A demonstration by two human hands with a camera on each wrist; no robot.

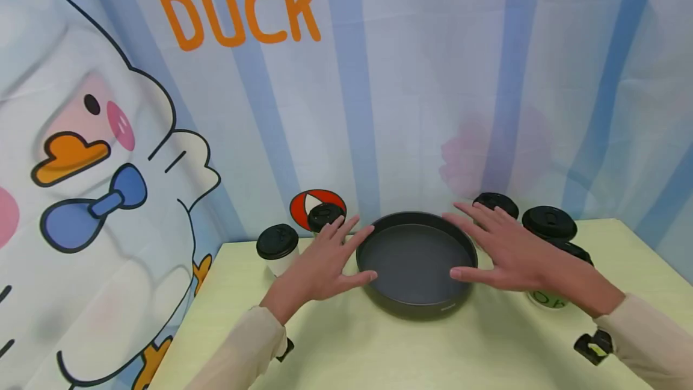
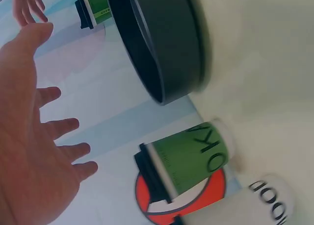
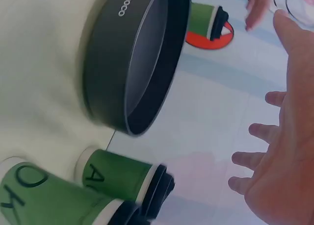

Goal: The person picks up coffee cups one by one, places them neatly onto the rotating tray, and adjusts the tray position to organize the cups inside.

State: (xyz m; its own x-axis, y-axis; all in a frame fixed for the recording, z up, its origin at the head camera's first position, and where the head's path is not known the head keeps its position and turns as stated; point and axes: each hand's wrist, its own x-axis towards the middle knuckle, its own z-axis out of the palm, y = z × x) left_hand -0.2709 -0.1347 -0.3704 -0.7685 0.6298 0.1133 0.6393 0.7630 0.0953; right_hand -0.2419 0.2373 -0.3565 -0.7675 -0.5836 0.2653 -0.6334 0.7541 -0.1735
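Note:
A round, dark grey pan (image 1: 415, 266) with a raised rim sits on the table between both hands. My left hand (image 1: 325, 263) hovers over the left side of the pan, fingers spread and thumb held out. On the opposite side my right hand (image 1: 514, 251) is held the same way, palm facing the pan. Neither hand holds anything. In the left wrist view, the left hand (image 2: 34, 122) stands apart from the pan's wall (image 2: 176, 43). The right wrist view likewise shows a gap between the right hand (image 3: 289, 137) and the pan (image 3: 110, 63).
A white paper cup (image 1: 281, 263) with a black lid stands at the left, near a green cup (image 2: 189, 159). Several lidded cups, including a green one (image 3: 117, 176), stand on the right, partly behind my right arm. A printed duck curtain (image 1: 422, 77) hangs behind the pale table (image 1: 411, 354).

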